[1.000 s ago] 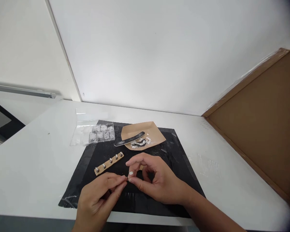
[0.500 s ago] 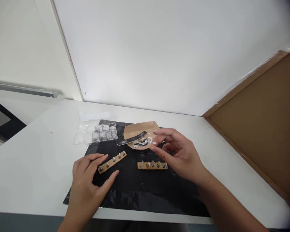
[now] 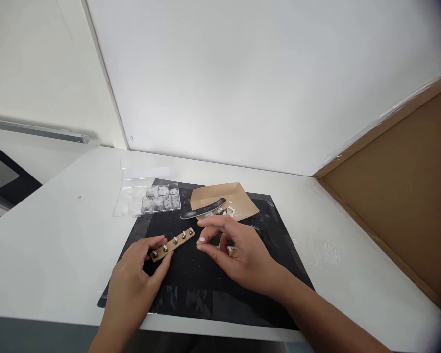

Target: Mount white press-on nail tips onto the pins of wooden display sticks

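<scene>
My left hand (image 3: 137,267) is closed around the near-left end of a tan strip (image 3: 180,240), thumb on one side and fingers on the other. Several small metal posts stand along the strip, bearing pale false-nail tips. To the right of it, my right hand (image 3: 235,247) hovers over the mat in a pinch. A small white oval, apparently a false nail (image 3: 202,239), shows at its fingertips. Behind that hand a second strip (image 3: 232,250) is mostly hidden. A brown paper tray (image 3: 246,198) holds white bits, and a curved black nail file (image 3: 202,210) lies across its left edge.
A black mat (image 3: 191,289) lies on the white table (image 3: 59,245). At the back left is an open clear compartment case (image 3: 161,198) with pale contents. A white wall panel (image 3: 220,88) rises behind, and a brown board (image 3: 400,171) stands on the right.
My left hand has closed on the left strip. My right hand has moved left and down from the paper tray towards that strip, now covering most of the other one.
</scene>
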`<state>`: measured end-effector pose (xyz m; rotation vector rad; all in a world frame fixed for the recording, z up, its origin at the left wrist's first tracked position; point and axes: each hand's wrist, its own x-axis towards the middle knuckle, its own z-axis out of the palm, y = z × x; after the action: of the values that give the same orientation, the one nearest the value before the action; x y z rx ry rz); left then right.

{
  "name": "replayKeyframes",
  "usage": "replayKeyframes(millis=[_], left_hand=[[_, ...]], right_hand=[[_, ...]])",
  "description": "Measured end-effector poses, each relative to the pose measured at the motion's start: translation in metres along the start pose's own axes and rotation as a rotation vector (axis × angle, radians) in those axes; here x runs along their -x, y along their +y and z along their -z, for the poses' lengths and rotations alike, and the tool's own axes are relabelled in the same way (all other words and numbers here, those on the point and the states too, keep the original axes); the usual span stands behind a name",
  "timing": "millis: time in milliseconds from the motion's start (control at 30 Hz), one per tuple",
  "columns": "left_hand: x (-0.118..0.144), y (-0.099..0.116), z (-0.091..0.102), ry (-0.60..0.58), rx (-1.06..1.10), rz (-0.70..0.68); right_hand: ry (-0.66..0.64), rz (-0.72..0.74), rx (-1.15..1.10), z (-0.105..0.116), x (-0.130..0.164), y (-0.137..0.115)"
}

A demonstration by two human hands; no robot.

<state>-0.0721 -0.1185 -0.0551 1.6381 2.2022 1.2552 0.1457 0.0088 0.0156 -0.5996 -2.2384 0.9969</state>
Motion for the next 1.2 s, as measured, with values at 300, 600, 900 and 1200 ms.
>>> replayKeyframes(millis=[300, 600, 900, 1200], left_hand=[[-0.002, 0.001, -0.001, 0.059, 0.035, -0.005], [-0.005, -0.002, 0.001, -0.012, 0.074, 0.036], [-0.006, 0.001, 0.002, -0.067, 0.116, 0.066], [-0.005, 0.002, 0.003, -0.056, 0.136, 0.047]], right_hand=[[-0.015, 0.052, 0.034, -0.044, -0.024, -0.009], [-0.034, 0.033, 0.072, -0.065, -0.026, -0.004], [-0.021, 0.072, 0.108, -0.071, -0.029, 0.004], [0.009, 0.089, 0.164, -0.07, -0.028, 0.005]])
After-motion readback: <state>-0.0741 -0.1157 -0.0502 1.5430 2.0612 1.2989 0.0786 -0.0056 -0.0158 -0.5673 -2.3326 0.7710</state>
